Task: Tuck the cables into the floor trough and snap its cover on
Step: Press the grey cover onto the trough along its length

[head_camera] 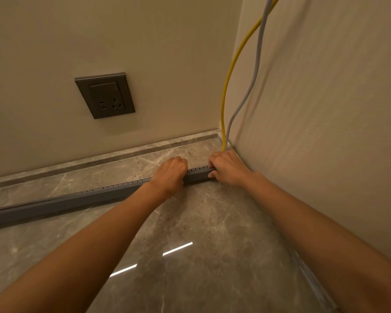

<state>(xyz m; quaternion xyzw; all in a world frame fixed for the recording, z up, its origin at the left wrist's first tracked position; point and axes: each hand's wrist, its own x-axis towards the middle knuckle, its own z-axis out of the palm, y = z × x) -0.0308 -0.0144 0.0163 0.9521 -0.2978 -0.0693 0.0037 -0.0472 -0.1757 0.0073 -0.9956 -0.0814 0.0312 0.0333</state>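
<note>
A grey slotted floor trough [77, 201] lies on the marble floor [201, 245], running from the left edge of the view toward the far right corner, where two walls meet. It sits parallel to the far wall and a little in front of the stone skirting [122, 152] at that wall's base. The slotted upper edge of the trough is visible along most of its length; the open top shows a row of small teeth.

The left hand [171, 171] rests on the trough near its right end, with the fingers curled down over the upper edge in a loose fist. What the fingertips hold cannot be told. The right hand [227, 167] sits at the right end of the trough, just beside the corner, with its fingers curled over the top and the thumb against the near face, gripping the trough body. A short section of slotted edge is exposed between the two hands.

A yellow cable [226, 86] and a grey cable [254, 80] hang down along the corner from above. Both descend to the floor just behind the right hand; their lower ends are hidden by that hand.

A dark grey wall socket [105, 96] is mounted on the far wall, left of the hands and well above the skirting.
</note>
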